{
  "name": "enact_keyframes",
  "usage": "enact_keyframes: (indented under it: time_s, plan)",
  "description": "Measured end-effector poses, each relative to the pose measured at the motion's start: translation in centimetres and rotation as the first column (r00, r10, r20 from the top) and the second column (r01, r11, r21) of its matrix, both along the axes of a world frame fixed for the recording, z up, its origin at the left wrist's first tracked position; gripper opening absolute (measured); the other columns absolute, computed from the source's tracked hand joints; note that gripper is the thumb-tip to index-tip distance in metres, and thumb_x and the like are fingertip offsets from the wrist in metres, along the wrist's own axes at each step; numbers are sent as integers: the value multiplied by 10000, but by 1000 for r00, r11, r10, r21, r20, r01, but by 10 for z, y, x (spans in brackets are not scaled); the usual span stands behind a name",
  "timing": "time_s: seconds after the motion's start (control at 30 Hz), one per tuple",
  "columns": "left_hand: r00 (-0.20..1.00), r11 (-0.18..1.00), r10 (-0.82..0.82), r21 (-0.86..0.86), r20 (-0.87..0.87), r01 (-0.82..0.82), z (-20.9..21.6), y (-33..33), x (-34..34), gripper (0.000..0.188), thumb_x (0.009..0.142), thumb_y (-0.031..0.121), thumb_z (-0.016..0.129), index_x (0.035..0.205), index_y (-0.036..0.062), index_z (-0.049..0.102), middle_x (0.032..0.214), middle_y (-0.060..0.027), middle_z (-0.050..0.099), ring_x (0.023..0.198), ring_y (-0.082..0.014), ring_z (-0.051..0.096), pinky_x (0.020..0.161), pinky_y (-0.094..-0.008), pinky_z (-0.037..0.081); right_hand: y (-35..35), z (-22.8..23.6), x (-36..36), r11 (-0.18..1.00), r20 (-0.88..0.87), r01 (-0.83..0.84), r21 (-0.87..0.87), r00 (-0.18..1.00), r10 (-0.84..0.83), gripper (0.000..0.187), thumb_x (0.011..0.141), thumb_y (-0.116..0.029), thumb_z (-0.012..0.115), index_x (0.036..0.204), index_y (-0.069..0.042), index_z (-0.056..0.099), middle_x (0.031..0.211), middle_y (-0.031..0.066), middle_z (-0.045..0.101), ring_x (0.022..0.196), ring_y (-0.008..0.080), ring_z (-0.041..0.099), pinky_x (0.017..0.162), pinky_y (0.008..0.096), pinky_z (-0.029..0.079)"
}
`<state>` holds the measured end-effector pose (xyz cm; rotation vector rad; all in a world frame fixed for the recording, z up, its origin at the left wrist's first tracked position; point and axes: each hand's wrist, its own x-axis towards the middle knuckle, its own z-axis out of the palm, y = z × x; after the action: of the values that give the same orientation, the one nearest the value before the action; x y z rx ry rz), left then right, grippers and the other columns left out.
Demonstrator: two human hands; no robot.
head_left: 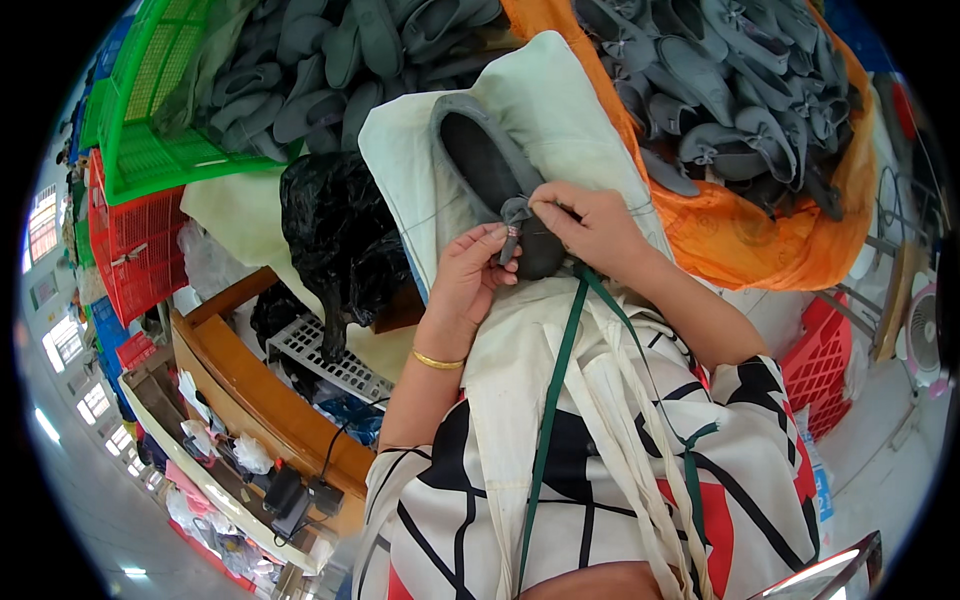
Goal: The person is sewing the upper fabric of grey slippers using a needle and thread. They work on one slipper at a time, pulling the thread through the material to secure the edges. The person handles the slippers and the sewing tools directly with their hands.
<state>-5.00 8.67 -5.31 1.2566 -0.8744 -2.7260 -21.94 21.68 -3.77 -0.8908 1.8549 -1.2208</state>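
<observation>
A grey slip-on shoe lies on a pale cushion over my lap, its toe toward me. A small grey fabric bow sits at the front of its opening. My left hand, with a gold bangle on the wrist, is closed, thumb and fingers pinching the hanging end of the bow. On the bow's other side, my right hand is closed in a pinch close against it. What those right fingertips hold is too small to make out. Part of the toe is hidden by my hands.
A green crate of grey shoes stands at the far left, and an orange sack with more shoes at the far right. A black plastic bag and a wooden table edge are left of me. A red basket stands right.
</observation>
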Motion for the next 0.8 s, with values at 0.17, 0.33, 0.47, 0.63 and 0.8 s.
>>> enact_keyframes:
  time_s: [0.17, 0.33, 0.47, 0.63, 0.8]
  plan:
    - [998, 997, 60, 52, -29, -58, -2, 2, -2, 191, 962, 167, 629, 1051, -1, 642, 841, -75, 686, 664, -120, 652, 559, -236, 575, 14, 8, 9, 995, 65, -99, -24, 993, 101, 143, 927, -96, 610, 1039, -34, 674, 816, 111, 679, 667, 157, 611, 636, 271, 484]
    - [998, 996, 53, 67, -30, -51, -2, 2, -2, 173, 979, 156, 591, 1054, 2, 615, 878, -77, 674, 697, -131, 639, 593, -243, 557, 17, -2, 16, 993, 15, -114, -5, 993, 114, 159, 920, -56, 598, 1055, -23, 675, 837, 102, 687, 680, 127, 604, 639, 259, 477]
    - [996, 993, 82, 88, -38, -79, -3, 2, -2, 182, 966, 156, 620, 1055, -2, 638, 856, -78, 693, 678, -126, 661, 578, -241, 581, 15, -5, 18, 994, 30, -111, -20, 993, 112, 160, 921, -48, 592, 1057, -16, 670, 842, 102, 688, 678, 128, 599, 639, 260, 477]
    - [997, 994, 67, 90, -28, -64, -1, 1, -2, 169, 973, 157, 605, 1045, 6, 627, 861, -73, 681, 691, -127, 647, 590, -244, 565, 15, -2, 18, 992, 44, -122, -3, 992, 122, 162, 926, -50, 586, 1063, -15, 665, 843, 99, 686, 683, 124, 594, 645, 261, 479]
    - [999, 996, 43, 80, -16, -41, -2, 1, -1, 163, 990, 158, 572, 1057, 12, 605, 887, -76, 665, 712, -132, 627, 611, -246, 544, 15, -5, 18, 992, 46, -125, -12, 991, 125, 160, 932, -59, 582, 1063, -14, 663, 842, 100, 686, 685, 122, 596, 650, 259, 481]
